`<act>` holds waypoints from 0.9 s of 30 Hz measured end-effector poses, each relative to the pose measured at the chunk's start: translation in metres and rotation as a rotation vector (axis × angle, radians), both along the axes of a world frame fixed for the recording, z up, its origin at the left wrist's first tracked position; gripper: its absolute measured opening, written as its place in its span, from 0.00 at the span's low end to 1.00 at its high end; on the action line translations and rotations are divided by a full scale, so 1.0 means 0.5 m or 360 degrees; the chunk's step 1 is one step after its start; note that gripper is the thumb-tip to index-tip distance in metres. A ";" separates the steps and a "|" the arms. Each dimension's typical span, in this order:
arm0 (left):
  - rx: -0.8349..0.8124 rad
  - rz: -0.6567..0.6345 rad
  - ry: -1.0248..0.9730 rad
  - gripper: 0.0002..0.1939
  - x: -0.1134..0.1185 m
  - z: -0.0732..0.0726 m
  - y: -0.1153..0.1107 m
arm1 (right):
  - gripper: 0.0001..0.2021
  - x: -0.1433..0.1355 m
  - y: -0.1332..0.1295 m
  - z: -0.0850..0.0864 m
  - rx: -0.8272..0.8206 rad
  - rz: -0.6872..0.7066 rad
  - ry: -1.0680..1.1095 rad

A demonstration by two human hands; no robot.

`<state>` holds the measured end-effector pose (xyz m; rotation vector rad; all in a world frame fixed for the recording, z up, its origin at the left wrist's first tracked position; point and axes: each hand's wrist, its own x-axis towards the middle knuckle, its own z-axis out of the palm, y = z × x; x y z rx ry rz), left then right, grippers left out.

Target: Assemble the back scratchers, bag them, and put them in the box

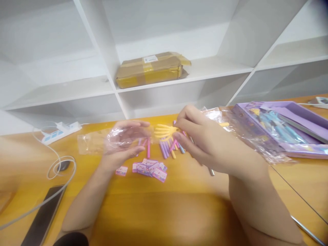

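A yellow hand-shaped piece (165,131) is pinched at its narrow end by the thumb and fingers of my right hand (202,136). My left hand (125,138) is curled around a clear plastic bag (119,136), which stretches out to the left and reaches toward the yellow piece. Below and behind the hands lie purple, pink, yellow and blue sticks (164,149). Nearer to me is a loose pile of small pink and purple printed cards (150,168), with one card (121,171) apart on the left.
An open purple box (297,116) with blue items stands at the right, crumpled clear plastic (269,147) beside it. At the left are a power strip (61,131), white cable, dark mouse (63,165) and black phone-like slab (44,215). A taped parcel (151,70) rests on the white shelf (210,70).
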<state>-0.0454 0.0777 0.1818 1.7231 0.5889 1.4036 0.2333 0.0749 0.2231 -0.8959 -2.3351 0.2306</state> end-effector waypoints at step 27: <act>-0.0384 -0.0212 -0.0262 0.25 0.056 -0.036 -0.022 | 0.26 -0.019 0.002 -0.021 -0.0110 -0.0048 0.0157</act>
